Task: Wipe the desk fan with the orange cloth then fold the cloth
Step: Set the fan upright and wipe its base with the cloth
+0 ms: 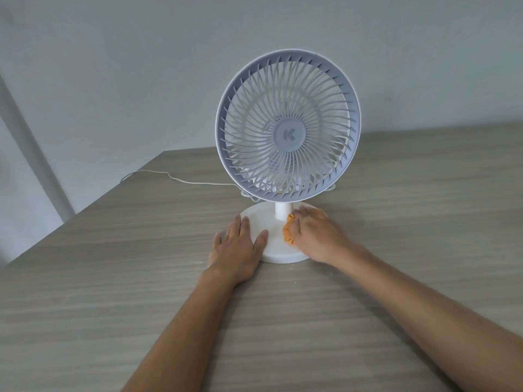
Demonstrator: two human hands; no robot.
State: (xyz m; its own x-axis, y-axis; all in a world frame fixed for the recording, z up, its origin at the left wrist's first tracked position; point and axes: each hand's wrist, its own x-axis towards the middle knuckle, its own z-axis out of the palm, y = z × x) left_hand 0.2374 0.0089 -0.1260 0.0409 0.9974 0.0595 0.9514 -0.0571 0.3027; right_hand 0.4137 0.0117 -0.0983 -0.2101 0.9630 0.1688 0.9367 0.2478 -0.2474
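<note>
- Cord [169,175]: a thin white lead runs from behind the fan across the table [113,278] and drops off the far left edge. It lies well apart from both hands.
- Left hand [240,244]: flat, palm down, fingers spread and extended, gripping nothing. The fingertips and thumb rest against the left rim of the base [271,244]; the heel sits on the table. Judged function: bracing the fan against sliding.
- Fan [288,128]: upright on its round white base, grille facing the camera and tilted slightly back. The short stem [281,213] rises from the base centre, between the two hands.
- Cloth [288,230]: orange, bunched, pressed on the base top just right of the stem. Only its left part shows; the rest is hidden beneath the hand.
- Right hand [311,230]: palm down on the cloth, fingers curled over it and holding it against the base. The fingertips point toward the stem.
- Key relation: the stem stands immediately left of and beyond the right fingertips, its long axis vertical. The right hand is the working hand, already at the stem foot.
- Judged stage: wiping of the base is under way. The grille shows no contact with the cloth, and folding is not yet begun.
- Risk: sideways pressure on the stem may tip the top-heavy head; keep the left hand braced.
</note>
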